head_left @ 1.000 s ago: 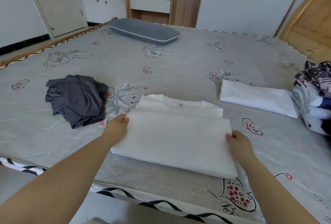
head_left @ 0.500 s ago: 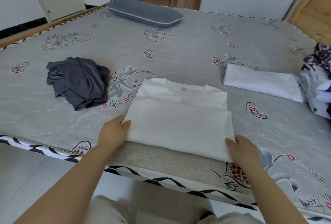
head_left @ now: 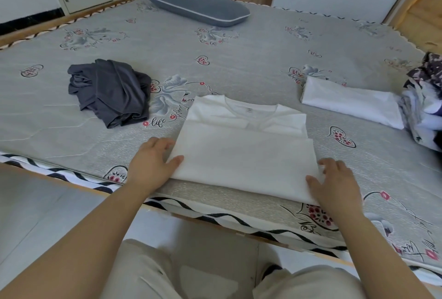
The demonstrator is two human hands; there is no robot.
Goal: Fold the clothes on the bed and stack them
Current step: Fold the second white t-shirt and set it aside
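Observation:
A white T-shirt (head_left: 244, 152) lies partly folded near the bed's front edge, its lower half doubled up over the body and its collar facing away. My left hand (head_left: 153, 162) holds its near left corner, thumb on top of the cloth. My right hand (head_left: 334, 181) holds the near right corner the same way. A folded white garment (head_left: 351, 102) lies to the right. A crumpled dark grey garment (head_left: 110, 90) sits on the left.
The grey flowered mattress (head_left: 239, 59) fills the view, with a grey pillow (head_left: 198, 5) at its far side. A heap of patterned clothes (head_left: 423, 102) lies at the right edge. Beyond are a wooden cabinet, a white door and walls.
Both hands slid back along the shirt's sides from the fold's upper edge to its near corners. The camera tipped downward, showing my knees and the bed's front edge.

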